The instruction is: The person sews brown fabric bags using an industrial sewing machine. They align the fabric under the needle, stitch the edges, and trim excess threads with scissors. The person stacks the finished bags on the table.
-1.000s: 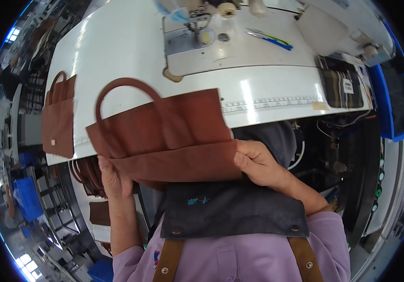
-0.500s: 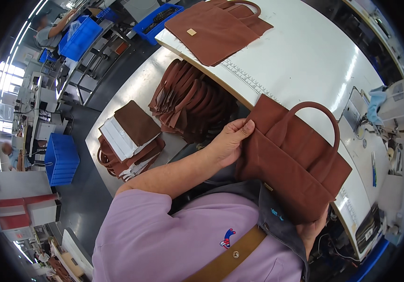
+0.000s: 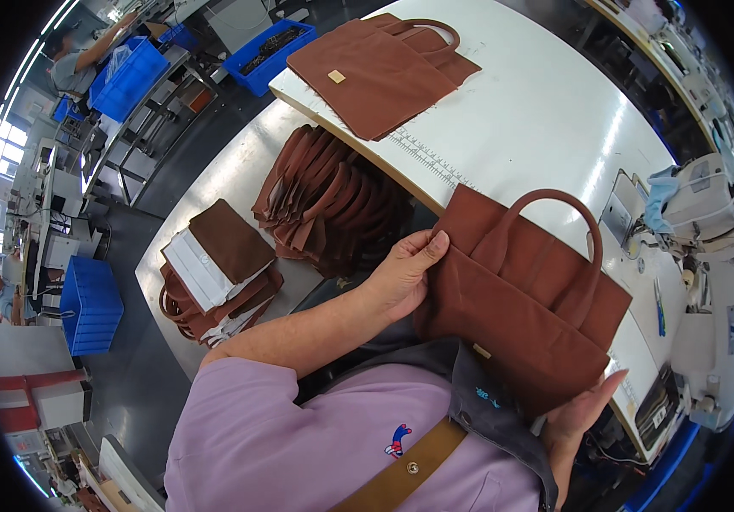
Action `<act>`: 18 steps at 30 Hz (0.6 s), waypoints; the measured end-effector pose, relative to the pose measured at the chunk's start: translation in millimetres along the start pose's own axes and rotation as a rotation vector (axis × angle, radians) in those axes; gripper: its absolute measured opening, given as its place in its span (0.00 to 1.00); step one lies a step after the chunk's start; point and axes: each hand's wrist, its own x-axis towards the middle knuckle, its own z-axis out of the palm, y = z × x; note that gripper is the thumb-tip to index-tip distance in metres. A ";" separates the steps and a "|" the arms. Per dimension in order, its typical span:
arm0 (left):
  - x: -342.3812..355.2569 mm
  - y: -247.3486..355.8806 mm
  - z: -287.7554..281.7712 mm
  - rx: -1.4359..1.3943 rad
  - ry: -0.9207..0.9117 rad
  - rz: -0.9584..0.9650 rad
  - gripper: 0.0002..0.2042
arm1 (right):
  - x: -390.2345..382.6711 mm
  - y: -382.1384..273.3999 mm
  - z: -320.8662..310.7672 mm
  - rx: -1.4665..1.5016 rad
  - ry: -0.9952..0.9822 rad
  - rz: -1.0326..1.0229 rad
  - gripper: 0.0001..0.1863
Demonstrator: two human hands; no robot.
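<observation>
A reddish-brown handbag piece [image 3: 516, 320] with an arched handle and a small gold tag is held up in front of me, over the near edge of the white table. My left hand [image 3: 409, 273] pinches its left edge, thumb on the front face. At the bag's lower right corner is my right hand [image 3: 578, 414], its thumb stretched out away from the brown material. The bag partly hides that hand's other fingers. A similar brown bag piece [image 3: 380, 72], with handle and gold tag, lies flat at the table's far left.
Folded brown pieces [image 3: 324, 200] are heaped left of the white table [image 3: 537, 111]. Beside them sits a stack of brown and white panels [image 3: 217, 264]. A blue crate [image 3: 92, 305] stands on the floor at left. A machine [image 3: 704, 196] is at right. Other people work at far left.
My right hand's thumb has come out from the bag's lower right corner and now stretches outward. The left hand keeps its pinch. The whole view has shifted slightly.
</observation>
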 end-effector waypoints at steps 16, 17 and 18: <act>28.0 134.5 -30.5 1.137 0.214 1.180 0.11 | 178.7 -51.3 -0.2 -0.744 0.050 -0.122 0.23; 24.4 149.4 -50.6 1.004 0.391 1.098 0.10 | 180.1 -49.7 -6.0 -0.748 0.014 -0.123 0.24; 21.5 164.2 -74.0 0.863 0.561 1.011 0.10 | 175.6 -46.8 -2.2 -0.794 0.052 -0.193 0.24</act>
